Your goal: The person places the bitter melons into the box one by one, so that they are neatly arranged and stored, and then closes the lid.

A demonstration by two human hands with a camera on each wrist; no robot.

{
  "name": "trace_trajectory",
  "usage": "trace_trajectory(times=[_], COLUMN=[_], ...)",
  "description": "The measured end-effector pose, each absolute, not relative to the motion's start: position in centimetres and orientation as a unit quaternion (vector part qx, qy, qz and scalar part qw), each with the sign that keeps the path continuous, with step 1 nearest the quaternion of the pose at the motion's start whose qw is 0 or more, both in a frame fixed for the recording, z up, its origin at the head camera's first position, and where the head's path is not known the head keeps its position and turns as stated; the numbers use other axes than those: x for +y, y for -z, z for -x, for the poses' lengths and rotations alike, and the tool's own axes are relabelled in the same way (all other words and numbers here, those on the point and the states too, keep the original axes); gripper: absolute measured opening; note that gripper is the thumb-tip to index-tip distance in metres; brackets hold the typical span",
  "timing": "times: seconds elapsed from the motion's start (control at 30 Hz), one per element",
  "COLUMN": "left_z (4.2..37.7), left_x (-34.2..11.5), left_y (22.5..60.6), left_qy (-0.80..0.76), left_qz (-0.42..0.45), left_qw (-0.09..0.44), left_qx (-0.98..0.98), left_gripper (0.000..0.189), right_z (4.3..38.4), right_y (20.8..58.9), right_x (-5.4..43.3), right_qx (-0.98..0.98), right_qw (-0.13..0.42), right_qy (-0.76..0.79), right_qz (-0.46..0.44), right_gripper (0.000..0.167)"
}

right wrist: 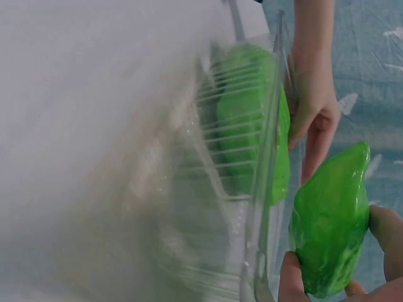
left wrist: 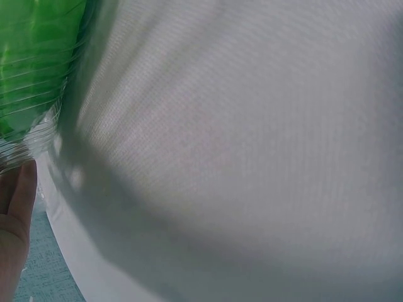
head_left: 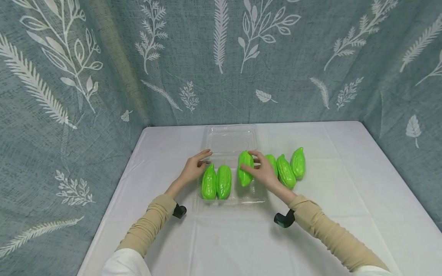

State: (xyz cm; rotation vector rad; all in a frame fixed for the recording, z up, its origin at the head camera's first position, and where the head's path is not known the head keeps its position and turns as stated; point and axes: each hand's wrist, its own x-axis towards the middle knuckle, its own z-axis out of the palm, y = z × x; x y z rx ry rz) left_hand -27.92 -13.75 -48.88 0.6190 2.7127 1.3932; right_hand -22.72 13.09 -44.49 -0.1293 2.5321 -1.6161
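A clear plastic container (head_left: pixel 235 194) lies on the table with its lid (head_left: pixel 231 137) folded back. Side by side in its left part rest two bright green bitter melons, one (head_left: pixel 208 184) at the left wall and another (head_left: pixel 224 182) beside it. Over the right part, my right hand (head_left: pixel 264 172) grips a third bitter melon (right wrist: pixel 330 220) between thumb and fingers, its tip pointing away from me. My left hand (head_left: pixel 193 168) is at the container's left side, fingers extended; in the left wrist view its fingertips (left wrist: pixel 28 173) touch the ribbed plastic corner.
Right of the container lie three more bitter melons: one (head_left: pixel 271 163) partly hidden behind my right hand, one (head_left: pixel 286 171) in the middle and one (head_left: pixel 298 163) farthest right. A white cloth (head_left: pixel 221 237) covers the table. Patterned blue-green curtains (head_left: pixel 207 92) stand around it.
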Motion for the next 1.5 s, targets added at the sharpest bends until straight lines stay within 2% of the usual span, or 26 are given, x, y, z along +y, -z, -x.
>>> trace_trajectory(times=[0.33, 1.5], left_z=[27.9, 28.0], left_x=[-13.6, -13.6], left_y=[48.7, 48.3], left_qy=[-0.455, -0.456], left_qz=[-0.198, -0.194], left_qw=[0.016, 0.02], left_qx=[0.868, 0.868], left_gripper=[0.048, 0.048], right_z=[22.4, 21.7], right_y=[44.9, 46.5], right_x=[12.5, 10.5], right_qx=[0.829, 0.842], right_qw=[0.091, 0.103], right_qy=[0.551, 0.528], right_qz=[0.038, 0.04], right_gripper=[0.067, 0.064])
